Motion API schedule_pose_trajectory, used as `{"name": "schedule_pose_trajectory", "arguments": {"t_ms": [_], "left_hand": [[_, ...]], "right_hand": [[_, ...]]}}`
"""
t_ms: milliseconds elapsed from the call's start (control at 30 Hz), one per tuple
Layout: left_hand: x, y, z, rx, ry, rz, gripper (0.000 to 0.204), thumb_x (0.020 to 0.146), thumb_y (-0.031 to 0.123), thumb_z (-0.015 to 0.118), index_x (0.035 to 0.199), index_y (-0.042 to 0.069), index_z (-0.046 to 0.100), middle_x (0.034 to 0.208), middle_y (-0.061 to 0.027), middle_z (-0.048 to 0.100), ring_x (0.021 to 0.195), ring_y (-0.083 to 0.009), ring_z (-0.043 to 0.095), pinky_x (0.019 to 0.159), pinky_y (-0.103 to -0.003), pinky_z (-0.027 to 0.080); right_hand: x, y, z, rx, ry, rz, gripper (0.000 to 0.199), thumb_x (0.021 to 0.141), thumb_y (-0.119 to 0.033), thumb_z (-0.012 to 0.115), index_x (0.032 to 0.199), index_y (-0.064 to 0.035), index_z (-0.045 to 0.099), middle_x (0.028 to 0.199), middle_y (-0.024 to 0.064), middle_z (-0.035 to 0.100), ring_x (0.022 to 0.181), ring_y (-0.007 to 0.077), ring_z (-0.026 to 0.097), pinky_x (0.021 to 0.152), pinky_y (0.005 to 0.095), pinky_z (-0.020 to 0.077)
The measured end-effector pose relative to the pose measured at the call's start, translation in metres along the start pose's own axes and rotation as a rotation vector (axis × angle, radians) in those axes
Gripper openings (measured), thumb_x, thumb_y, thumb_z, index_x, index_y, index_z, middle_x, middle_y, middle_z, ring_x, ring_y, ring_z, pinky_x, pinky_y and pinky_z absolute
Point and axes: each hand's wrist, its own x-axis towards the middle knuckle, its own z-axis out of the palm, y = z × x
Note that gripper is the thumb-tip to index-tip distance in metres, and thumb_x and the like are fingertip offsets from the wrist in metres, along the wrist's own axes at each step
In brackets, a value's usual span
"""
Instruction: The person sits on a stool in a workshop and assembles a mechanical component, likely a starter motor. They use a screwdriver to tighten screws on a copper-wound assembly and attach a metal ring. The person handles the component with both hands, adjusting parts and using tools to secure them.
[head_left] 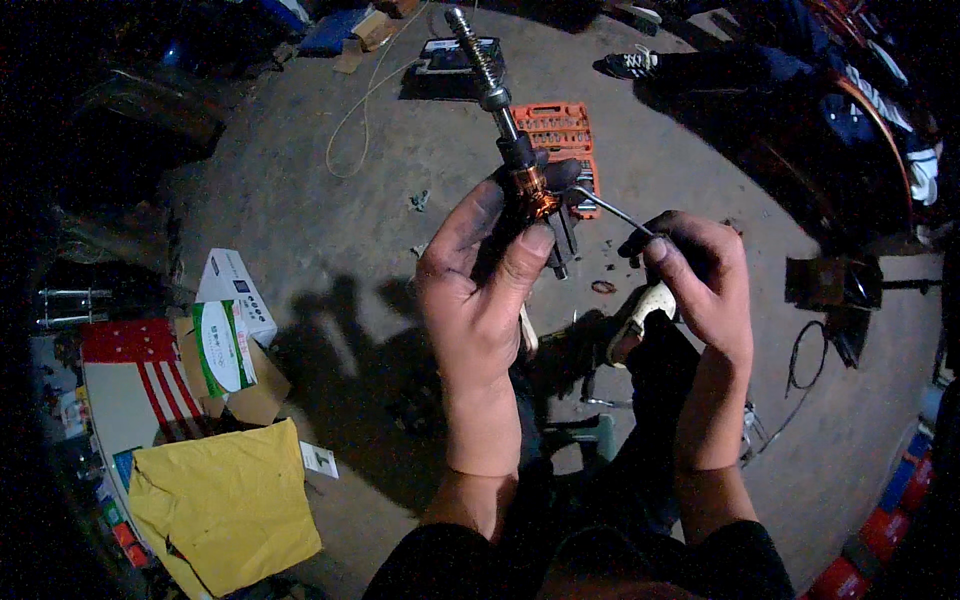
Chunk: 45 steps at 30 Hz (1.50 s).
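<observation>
Your left hand point(480, 270) fingers clamp the shock-like rod assy point(512, 140) upright, long axis pointing away, while right hand point(700, 275) fingers pinch a thin hex key point(610, 210) reaching its lower end from the right, above the floor point(330, 230).

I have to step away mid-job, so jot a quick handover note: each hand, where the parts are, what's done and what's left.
Left hand: grip closed on the spring-wound shaft assembly, held upright over the floor.
Right hand: pinching a thin bent metal tool, its tip at the assembly's copper-coloured section.
Orange socket set lies open on the concrete floor behind.
Done: cannot tell. Left: the work at the copper part appears unfinished.
</observation>
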Motion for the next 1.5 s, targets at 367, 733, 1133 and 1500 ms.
{"name": "schedule_pose_trajectory", "arguments": {"t_ms": [367, 733, 1133, 1500], "left_hand": [[0.004, 0.008, 0.010, -0.326, -0.048, -0.019, 0.037, 0.087, 0.010, 0.051, 0.118, -0.009, 0.046, 0.111, -0.0180, 0.056, 0.100, -0.0232, 0.056, 0.090, -0.033, 0.042], [0.005, 0.016, 0.011, -0.477, -0.117, -0.098, 0.041, 0.088, 0.015, 0.047, 0.121, -0.009, 0.042, 0.114, -0.0221, 0.053, 0.103, -0.0310, 0.055, 0.089, -0.041, 0.045], [0.004, 0.013, 0.013, -0.494, -0.158, -0.055, 0.044, 0.088, 0.021, 0.050, 0.122, -0.007, 0.042, 0.116, -0.0233, 0.052, 0.106, -0.0335, 0.054, 0.086, -0.043, 0.047], [0.008, 0.013, 0.004, -0.673, -0.230, -0.182, 0.053, 0.086, 0.020, 0.044, 0.126, -0.012, 0.031, 0.126, -0.0304, 0.039, 0.116, -0.0396, 0.043, 0.092, -0.051, 0.041]], "right_hand": [[0.002, 0.003, 0.002, -0.070, -0.007, -0.054, 0.023, 0.080, -0.018, 0.062, 0.074, 0.0041, 0.058, 0.054, 0.0029, 0.050, 0.050, 0.0082, 0.045, 0.046, 0.0243, 0.0344], [0.002, 0.003, 0.007, -0.030, 0.022, -0.046, 0.024, 0.077, -0.018, 0.064, 0.074, 0.0044, 0.058, 0.054, 0.0075, 0.049, 0.050, 0.0120, 0.045, 0.047, 0.0274, 0.0347], [0.002, -0.002, 0.010, -0.089, 0.067, -0.146, 0.022, 0.075, -0.015, 0.064, 0.072, 0.0056, 0.056, 0.056, 0.0101, 0.049, 0.050, 0.0139, 0.043, 0.048, 0.0287, 0.0347], [0.003, 0.001, 0.010, -0.118, 0.030, -0.104, 0.021, 0.075, -0.015, 0.064, 0.074, 0.0045, 0.058, 0.054, 0.0082, 0.048, 0.050, 0.0124, 0.042, 0.047, 0.0278, 0.0335]]}}
